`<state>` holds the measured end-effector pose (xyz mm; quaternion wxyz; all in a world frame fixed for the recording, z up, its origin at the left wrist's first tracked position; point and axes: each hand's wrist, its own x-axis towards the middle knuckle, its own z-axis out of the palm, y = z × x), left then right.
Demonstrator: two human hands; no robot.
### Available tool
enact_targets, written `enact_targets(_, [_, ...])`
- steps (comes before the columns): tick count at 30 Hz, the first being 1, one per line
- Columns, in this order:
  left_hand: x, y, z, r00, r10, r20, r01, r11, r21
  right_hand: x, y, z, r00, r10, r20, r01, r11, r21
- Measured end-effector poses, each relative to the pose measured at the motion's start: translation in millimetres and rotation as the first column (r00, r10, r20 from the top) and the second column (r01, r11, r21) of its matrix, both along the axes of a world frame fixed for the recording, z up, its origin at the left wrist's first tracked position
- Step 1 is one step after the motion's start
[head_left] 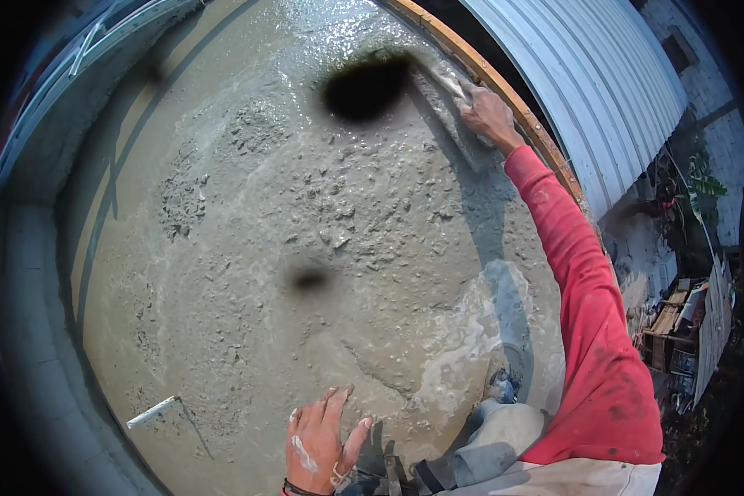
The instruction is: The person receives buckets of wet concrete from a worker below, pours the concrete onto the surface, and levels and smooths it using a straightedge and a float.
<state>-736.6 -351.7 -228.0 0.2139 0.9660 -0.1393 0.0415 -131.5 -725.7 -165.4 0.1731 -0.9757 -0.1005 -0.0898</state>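
Wet grey concrete (364, 215) spreads out in front of me, lumpy in the middle and shiny with water at the far side. At the far right, my right hand (489, 117) is closed around the handle of a long, flat concrete float (446, 116). The float lies on the wet surface beside the wooden form board (471, 58), its far end partly behind a dark blot. Low in the picture, my left hand (316, 442) hovers over the concrete with fingers stretched out and nothing in them. Grey smears mark its back.
A low block wall (37, 273) borders the concrete on the left. A short white pipe (152, 412) sticks up near it. Beyond the form board lies a corrugated metal roof (587, 91), with stacked wood (676, 314) lower down. My boot (502, 387) stands in the concrete.
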Motion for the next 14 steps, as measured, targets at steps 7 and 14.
enact_targets(7, [125.4, -115.3, 219.0, 0.854, 0.174, -0.491, -0.174, 0.984, 0.046, -13.4, -97.7, -33.6, 0.997, -0.001, -0.079, 0.016, 0.981, 0.194])
enact_targets(14, [97.9, -92.1, 238.9, 0.828, 0.283, -0.484, -0.272, 0.958, 0.095, 44.2, -13.0, -71.3, 0.987, 0.106, -0.121, -0.064, 0.950, 0.306])
